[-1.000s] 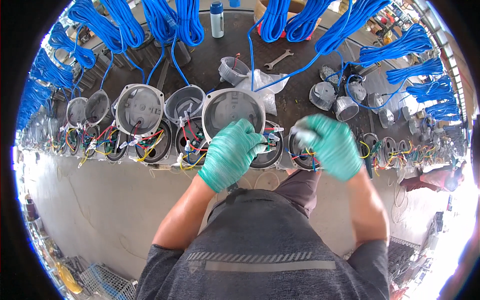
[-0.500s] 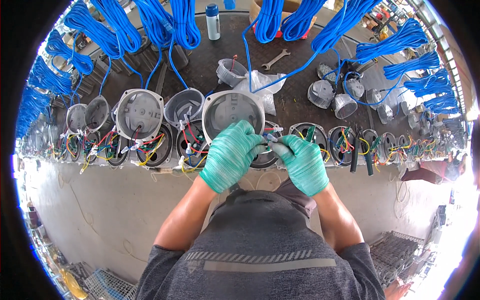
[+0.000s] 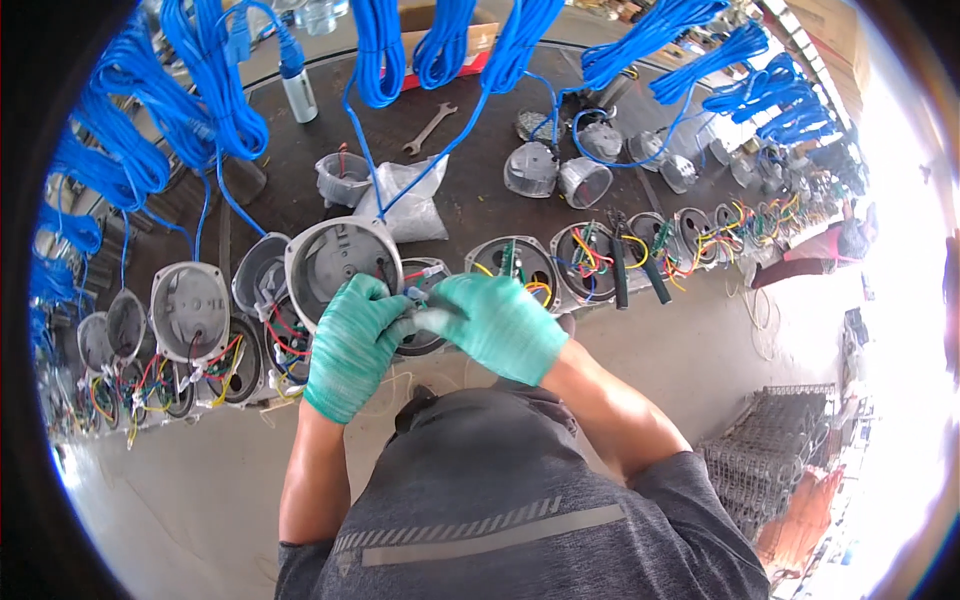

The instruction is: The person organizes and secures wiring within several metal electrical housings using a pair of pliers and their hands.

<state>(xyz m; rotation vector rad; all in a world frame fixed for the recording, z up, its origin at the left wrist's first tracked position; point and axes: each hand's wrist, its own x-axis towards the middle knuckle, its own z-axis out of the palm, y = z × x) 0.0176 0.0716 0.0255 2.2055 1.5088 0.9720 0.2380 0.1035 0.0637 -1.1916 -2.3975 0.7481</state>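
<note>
My left hand (image 3: pixel 350 345), in a green knitted glove, is closed at the front rim of a round grey metal housing (image 3: pixel 345 258). Its fingertips pinch a small pale wire connector (image 3: pixel 415 293). My right hand (image 3: pixel 503 322), gloved alike, meets it from the right with fingers curled together; their tips are slightly blurred and what they grip is hidden. Below both hands lies a round dark base (image 3: pixel 422 343), partly covered, with red and blue wires at its far side. A blue cable (image 3: pixel 360 150) runs down to the housing's far rim.
More housings (image 3: pixel 190 310) with coloured wires line the table edge leftward. Rightward sit bases with green circuit boards (image 3: pixel 510 262) and black-handled pliers (image 3: pixel 620 270). Farther back are a wrench (image 3: pixel 430 130), a clear plastic bag (image 3: pixel 415 205), a bottle (image 3: pixel 298 95) and hanging blue cable coils (image 3: pixel 378 55).
The view has turned, so the bench lies tilted and shifted left. Both hands stay together at the same housing; the right hand now reaches in more from the side.
</note>
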